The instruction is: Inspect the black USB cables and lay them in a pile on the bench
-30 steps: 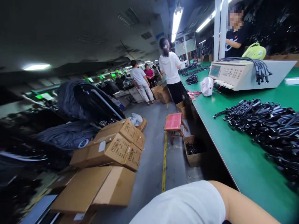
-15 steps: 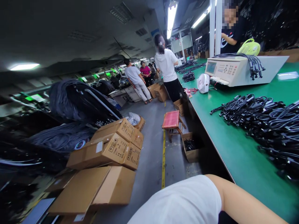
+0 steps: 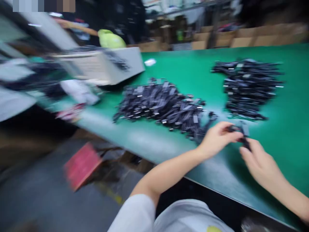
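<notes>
My left hand (image 3: 218, 138) is closed on one end of a black cable bundle (image 3: 238, 129), over the green table. Close beside it on the right, my right hand (image 3: 259, 161) has its fingers closed on the lower end of the same bundle. Motion blur hides the details of the bundle. Left of my hands lies a long pile of black cables (image 3: 159, 104). Beyond them, farther right, is a second stack of black cables (image 3: 248, 87).
On the green table (image 3: 181, 67) at the left stands a white instrument (image 3: 101, 66) with cables on top, near a small pale fan (image 3: 79, 91). A green fan (image 3: 112, 39) is behind it. A red stool (image 3: 83, 166) stands on the floor.
The view has swung right and down from the aisle to the table. Both hands now show, closed on a cable bundle; earlier only part of one arm showed.
</notes>
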A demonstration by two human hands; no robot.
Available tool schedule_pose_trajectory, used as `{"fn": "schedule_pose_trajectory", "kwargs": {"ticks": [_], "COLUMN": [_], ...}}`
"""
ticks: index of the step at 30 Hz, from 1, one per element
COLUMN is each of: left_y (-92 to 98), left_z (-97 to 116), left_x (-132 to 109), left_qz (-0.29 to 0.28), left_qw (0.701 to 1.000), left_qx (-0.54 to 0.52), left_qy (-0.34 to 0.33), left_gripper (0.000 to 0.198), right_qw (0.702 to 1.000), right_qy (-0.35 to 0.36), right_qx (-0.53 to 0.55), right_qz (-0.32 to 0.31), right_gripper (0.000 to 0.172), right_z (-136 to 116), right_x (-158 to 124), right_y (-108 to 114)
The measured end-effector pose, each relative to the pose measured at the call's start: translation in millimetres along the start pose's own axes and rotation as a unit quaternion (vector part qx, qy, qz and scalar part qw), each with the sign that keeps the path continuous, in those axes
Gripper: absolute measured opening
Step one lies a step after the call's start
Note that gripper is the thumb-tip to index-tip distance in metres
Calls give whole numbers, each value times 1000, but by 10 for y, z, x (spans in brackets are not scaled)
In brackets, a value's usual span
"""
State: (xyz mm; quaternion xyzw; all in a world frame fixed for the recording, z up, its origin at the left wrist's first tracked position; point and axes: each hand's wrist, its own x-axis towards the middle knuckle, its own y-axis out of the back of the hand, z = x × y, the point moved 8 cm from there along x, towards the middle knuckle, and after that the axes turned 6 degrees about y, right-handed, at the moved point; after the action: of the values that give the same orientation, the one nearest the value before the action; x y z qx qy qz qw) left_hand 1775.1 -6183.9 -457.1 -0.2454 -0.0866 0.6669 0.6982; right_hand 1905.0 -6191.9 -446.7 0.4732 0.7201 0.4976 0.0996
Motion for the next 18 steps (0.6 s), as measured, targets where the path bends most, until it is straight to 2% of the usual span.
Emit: {"fn": "schedule_pose_trajectory", "kwargs": {"ticks": [2, 6, 9, 13, 18], "left_y": [-221, -173, -117, -140, -152], "left_z": [-206, -303, -277, -334, -342], "left_x": [97, 123, 79, 82, 89], "left_qz": [-41, -42, -28, -31, -27], "left_qw": [999, 998, 999, 998, 996], "left_qx": [-23, -11, -4, -11, -24], "left_qy": [15, 34, 31, 57, 79], "left_gripper": [28, 30, 29, 26, 29], "right_qw": [997, 991, 998, 997, 987], "right_qy": [-47, -64, -41, 8, 37], "right_qx": [50, 109, 47, -78, -148], "right_qz": [-35, -38, -22, 12, 42], "right_gripper": [16, 14, 13, 17, 24], "right_z": [156, 173, 134, 126, 83], "right_x": [-225, -253, -256, -302, -303], "right_y": [131, 157, 175, 230, 274]}}
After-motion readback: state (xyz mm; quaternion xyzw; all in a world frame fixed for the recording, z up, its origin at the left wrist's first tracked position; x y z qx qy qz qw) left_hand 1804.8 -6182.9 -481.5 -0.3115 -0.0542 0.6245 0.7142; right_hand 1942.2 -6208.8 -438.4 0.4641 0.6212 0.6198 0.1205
